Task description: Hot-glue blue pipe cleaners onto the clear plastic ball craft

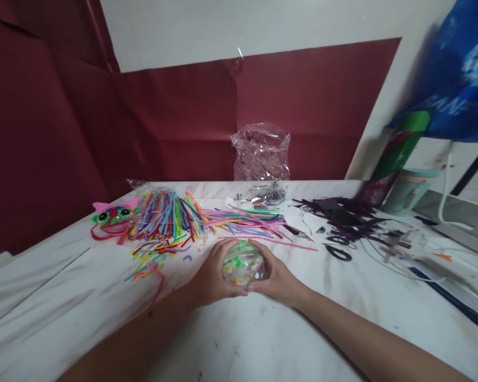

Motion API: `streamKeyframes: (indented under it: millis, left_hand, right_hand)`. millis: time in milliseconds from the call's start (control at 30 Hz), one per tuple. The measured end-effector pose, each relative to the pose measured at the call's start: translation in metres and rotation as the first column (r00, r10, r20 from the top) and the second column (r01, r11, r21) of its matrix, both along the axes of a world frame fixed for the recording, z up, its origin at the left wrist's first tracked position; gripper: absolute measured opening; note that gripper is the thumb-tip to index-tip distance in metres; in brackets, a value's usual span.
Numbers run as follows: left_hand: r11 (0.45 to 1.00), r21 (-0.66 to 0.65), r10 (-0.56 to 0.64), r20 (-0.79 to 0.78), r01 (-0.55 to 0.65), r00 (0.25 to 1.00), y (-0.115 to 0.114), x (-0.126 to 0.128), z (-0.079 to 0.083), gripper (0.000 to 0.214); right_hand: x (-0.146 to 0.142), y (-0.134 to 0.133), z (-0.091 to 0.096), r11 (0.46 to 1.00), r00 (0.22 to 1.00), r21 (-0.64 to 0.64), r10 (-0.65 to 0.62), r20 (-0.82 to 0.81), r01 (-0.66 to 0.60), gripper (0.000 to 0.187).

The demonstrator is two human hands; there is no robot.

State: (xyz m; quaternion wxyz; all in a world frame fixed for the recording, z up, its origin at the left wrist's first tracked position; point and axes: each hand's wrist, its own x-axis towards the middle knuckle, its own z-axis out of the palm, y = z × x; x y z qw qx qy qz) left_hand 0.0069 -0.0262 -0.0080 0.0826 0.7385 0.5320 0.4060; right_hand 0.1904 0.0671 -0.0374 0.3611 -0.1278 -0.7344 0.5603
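Left hand and right hand have their fingers wrapped round a clear round container over the worktop. Black scissors right of it, colourful strips behind-left, crinkly bag way behind it.

Location type: a craft area, apparently in a home. Indicators: the marble-patterned surface carries bundled coloured pipe cleaners, short clippings and scissors. Dark red paper covers part of the pale wall. Household items, namely a mug and a blue bag, occupy the right side.
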Motion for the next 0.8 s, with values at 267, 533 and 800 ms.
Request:
streamKeyframes:
  millis: [267, 533, 800]
  left_hand:
    - [1.000, 0.018, 0.011, 0.077, -0.013, 0.997, -0.003, 0.005, 0.000, 0.096]
    - [0.999, -0.044, 0.002, 0.378, 0.015, 0.926, -0.006, 0.011, 0.004, 0.095]
    - [0.994, -0.056, -0.062, 0.403, 0.092, 0.913, -0.004, 0.002, 0.008, 0.102]
  right_hand:
    - [0.003, -0.001, 0.001, 0.999, 0.999, 0.032, -0.011, 0.046, 0.010, 0.116]
    - [0.001, -0.007, 0.014, 0.984, 0.993, -0.155, 0.077, -0.085, -0.090, 0.113]
    - [0.003, -0.012, 0.020, 0.999, 0.997, -0.027, -0.038, -0.073, 0.036, 0.104]
